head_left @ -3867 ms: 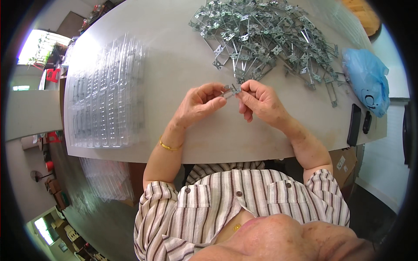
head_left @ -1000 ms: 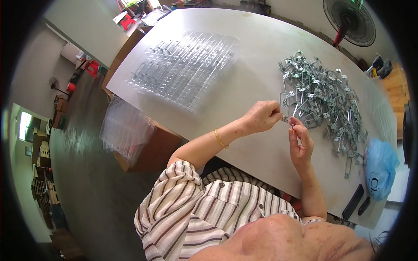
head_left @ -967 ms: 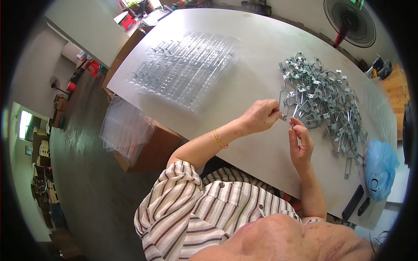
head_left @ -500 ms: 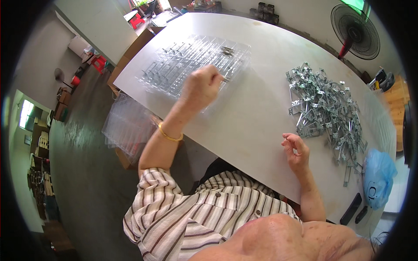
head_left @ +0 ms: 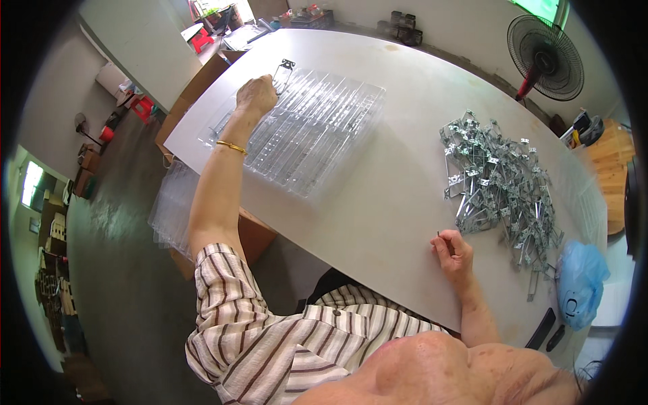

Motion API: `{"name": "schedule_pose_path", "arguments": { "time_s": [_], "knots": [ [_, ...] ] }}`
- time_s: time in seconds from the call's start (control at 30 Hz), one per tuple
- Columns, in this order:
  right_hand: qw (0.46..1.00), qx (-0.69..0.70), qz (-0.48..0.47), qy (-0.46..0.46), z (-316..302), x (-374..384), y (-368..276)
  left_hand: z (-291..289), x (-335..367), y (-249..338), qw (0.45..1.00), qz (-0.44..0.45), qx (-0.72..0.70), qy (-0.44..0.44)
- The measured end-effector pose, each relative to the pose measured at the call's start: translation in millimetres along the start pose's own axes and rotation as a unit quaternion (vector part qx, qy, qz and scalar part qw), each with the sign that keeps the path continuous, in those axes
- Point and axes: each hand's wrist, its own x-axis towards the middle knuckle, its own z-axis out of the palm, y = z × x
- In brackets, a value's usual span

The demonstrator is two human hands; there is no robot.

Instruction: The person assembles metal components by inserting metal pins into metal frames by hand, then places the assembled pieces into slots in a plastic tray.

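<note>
My left hand reaches to the far left side of a clear plastic tray with long narrow compartments. Its fingers are closed on a thin wire-framed metal bracket, whose flat end sticks up past the fingertips. My right hand rests over the near part of the table, thumb and forefinger pinched together. A tiny dark tip shows at that pinch, too small to name. Beyond the right hand lies a heaped pile of similar metal brackets, tangled together.
The white table has a curved edge. More clear trays are stacked below its left edge beside cardboard boxes. At the right are a blue plastic bag, a black phone-like object and a standing fan.
My left hand has moved from the tray's right side to its far left corner with a bracket. The tray's outline looks shifted nearer me. My right hand's fingers have drawn closer together.
</note>
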Motion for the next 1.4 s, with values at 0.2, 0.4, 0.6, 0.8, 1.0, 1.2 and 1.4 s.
{"name": "schedule_pose_path", "arguments": {
  "time_s": [0.2, 0.4, 0.6, 0.8, 1.0, 1.2, 1.4],
  "knots": [
    [0.999, 0.003, 0.037, 0.004, -1, 0, -6, 16, 21, -7, 1.000, -0.002, 0.018, -0.021],
    [0.999, 0.020, 0.044, 0.002, 0, 0, -7, 26, 28, -9, 0.998, 0.009, 0.014, -0.067],
    [0.997, 0.031, 0.064, -0.001, -2, 1, -10, 12, 28, 17, 0.988, -0.030, 0.020, -0.150],
    [0.997, 0.032, 0.067, -0.006, -3, 4, -11, 26, 37, 8, 0.987, -0.025, 0.024, -0.154],
    [0.998, 0.032, 0.053, -0.008, -2, 3, -12, 46, 37, -12, 0.996, -0.011, -0.002, -0.087],
    [0.997, 0.024, 0.069, -0.009, -1, -2, -21, 44, 30, -7, 0.997, -0.028, -0.014, -0.078],
    [0.999, -0.026, 0.024, -0.010, -5, 0, -3, 34, 33, 1, 0.996, -0.040, 0.031, -0.074]
  ]
}}
